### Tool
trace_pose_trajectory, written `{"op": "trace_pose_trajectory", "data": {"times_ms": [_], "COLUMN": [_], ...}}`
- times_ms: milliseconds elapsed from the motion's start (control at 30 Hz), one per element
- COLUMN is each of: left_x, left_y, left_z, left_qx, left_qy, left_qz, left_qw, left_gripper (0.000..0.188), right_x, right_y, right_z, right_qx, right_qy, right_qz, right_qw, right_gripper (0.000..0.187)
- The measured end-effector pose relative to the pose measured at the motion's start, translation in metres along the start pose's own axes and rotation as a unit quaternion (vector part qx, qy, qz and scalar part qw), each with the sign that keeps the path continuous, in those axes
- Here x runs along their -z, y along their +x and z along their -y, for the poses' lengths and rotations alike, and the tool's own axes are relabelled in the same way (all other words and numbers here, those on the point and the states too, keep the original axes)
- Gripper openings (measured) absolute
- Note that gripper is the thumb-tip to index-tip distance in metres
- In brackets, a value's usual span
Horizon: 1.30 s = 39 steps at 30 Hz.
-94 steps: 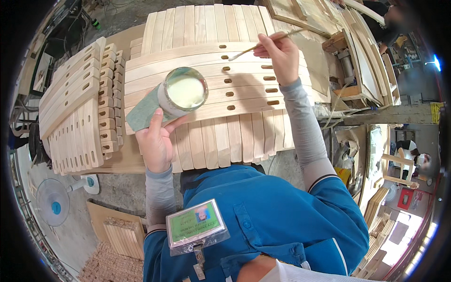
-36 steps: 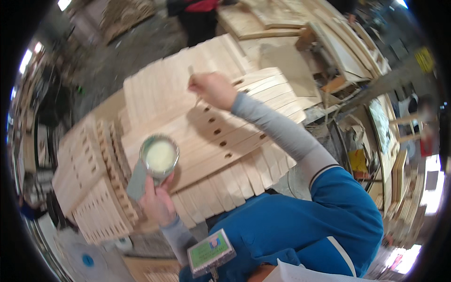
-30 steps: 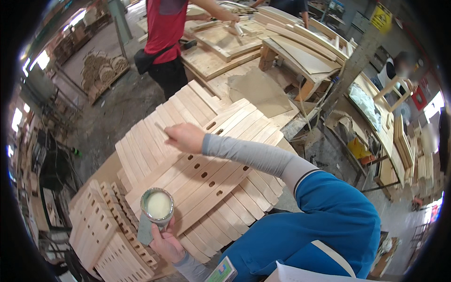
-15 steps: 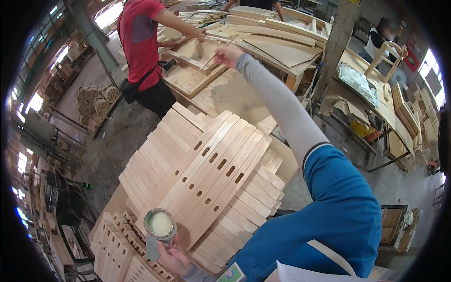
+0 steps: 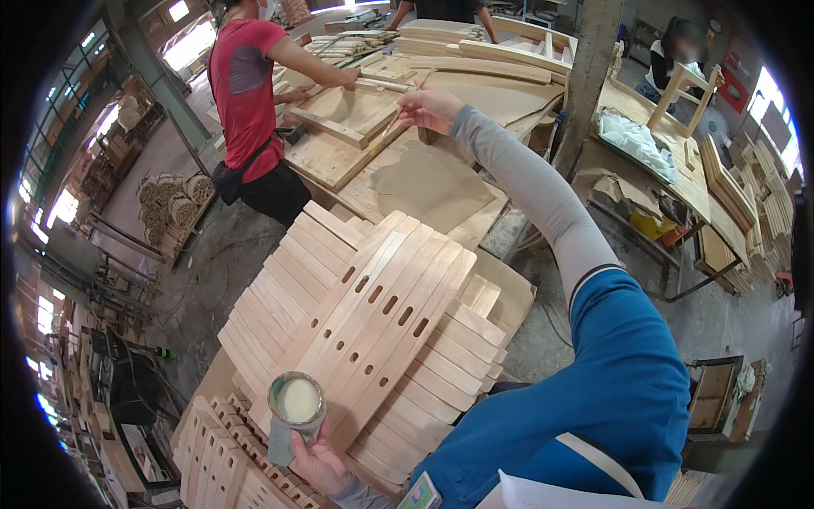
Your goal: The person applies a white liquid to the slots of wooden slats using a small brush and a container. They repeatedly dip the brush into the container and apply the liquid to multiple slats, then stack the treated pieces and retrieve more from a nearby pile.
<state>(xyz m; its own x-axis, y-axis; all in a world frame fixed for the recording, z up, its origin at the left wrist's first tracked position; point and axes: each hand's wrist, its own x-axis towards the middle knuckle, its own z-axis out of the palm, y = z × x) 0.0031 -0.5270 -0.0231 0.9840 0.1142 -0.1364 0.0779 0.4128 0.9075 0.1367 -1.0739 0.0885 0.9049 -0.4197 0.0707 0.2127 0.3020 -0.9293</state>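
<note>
My left hand (image 5: pixel 318 462), fingers wrapped round its lower part, holds a jar (image 5: pixel 318 422) of cream-coloured liquid (image 5: pixel 298 399). A flat grey-green piece (image 5: pixel 280 442) shows beside the jar, and I cannot make out what it is. Stretched far forward over the workbench, my right hand (image 5: pixel 431 109) pinches a thin stick (image 5: pixel 391 127) whose tip points down and left. Near that stick a wooden frame (image 5: pixel 326 125) lies on the bench. Below my arms, slotted wooden slats (image 5: pixel 373 305) lie across a stack of plain slats (image 5: pixel 288 288).
A co-worker in a red shirt (image 5: pixel 246 93) handles wood at the bench's left side. More slotted pieces (image 5: pixel 212 458) stand at lower left. A post (image 5: pixel 591 85) rises right of the bench, before another table (image 5: pixel 678 161) where a person sits by a wooden frame.
My right hand has shifted slightly right and down with the stick. The view has tilted a little, and the left hand with the jar appears slightly lower and further right.
</note>
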Motion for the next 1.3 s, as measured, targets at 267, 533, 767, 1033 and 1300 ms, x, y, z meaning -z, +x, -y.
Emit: {"op": "trace_pose_trajectory", "data": {"times_ms": [267, 533, 767, 1033, 1300], "left_x": [-0.005, -0.014, -0.011, -0.017, -0.021], "left_y": [-0.012, -0.037, -0.044, -0.051, -0.052], "left_z": [-0.001, -0.014, -0.009, -0.008, -0.002], "left_qx": [-0.014, -0.035, -0.053, -0.045, -0.039], "left_qy": [-0.015, -0.015, -0.013, -0.022, -0.027], "left_qz": [0.024, 0.032, 0.027, 0.033, 0.012], "left_qw": [0.999, 0.999, 0.998, 0.998, 0.999], "left_gripper": [0.031, 0.031, 0.03, 0.032, 0.032], "right_x": [0.073, -0.043, -0.086, -0.109, -0.104], "right_y": [-0.013, -0.123, -0.191, -0.241, -0.243], "right_z": [0.119, -0.007, -0.024, -0.033, -0.039], "right_qx": [0.08, -0.029, -0.009, 0.007, 0.002], "right_qy": [0.004, -0.022, 0.07, -0.002, 0.031], "right_qz": [-0.21, 0.162, 0.186, 0.211, 0.187], "right_qw": [0.974, 0.986, 0.98, 0.977, 0.982], "right_gripper": [0.007, 0.042, 0.012, 0.009, 0.012]}}
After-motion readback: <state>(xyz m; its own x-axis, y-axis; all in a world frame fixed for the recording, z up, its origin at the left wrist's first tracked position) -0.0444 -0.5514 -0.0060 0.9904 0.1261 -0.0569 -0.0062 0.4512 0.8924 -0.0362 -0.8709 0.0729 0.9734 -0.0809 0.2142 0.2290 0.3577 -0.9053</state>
